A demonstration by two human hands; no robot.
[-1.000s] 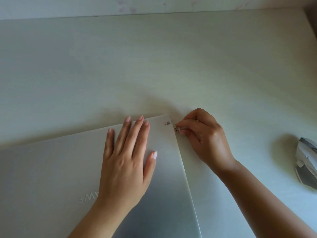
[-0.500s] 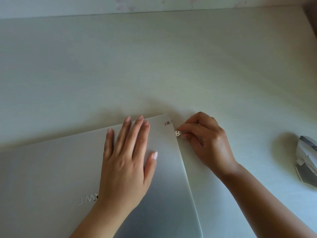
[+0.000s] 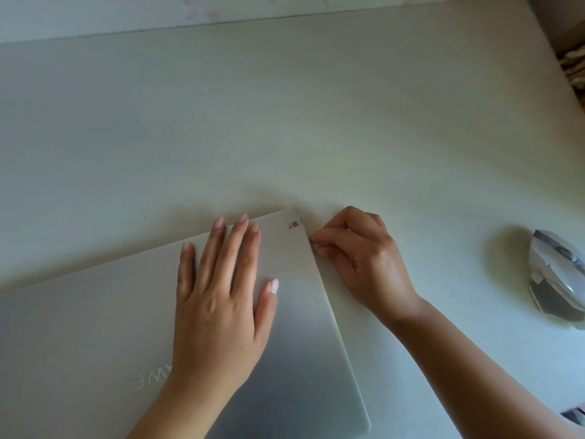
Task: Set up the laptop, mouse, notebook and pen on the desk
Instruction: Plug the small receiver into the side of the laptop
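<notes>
My left hand lies flat, fingers spread, on the closed silver laptop at the lower left of the frame. My right hand pinches a small USB plug against the laptop's right edge. A grey mouse sits on the pale desk at the far right.

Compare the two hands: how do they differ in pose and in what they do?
The left hand lies flat with straight fingers on the closed laptop lid; the right hand is curled, pinching a small plug at the laptop's right edge. The left hand rests on the laptop; the right hand is beside it, over the desk. Both are bare.
</notes>
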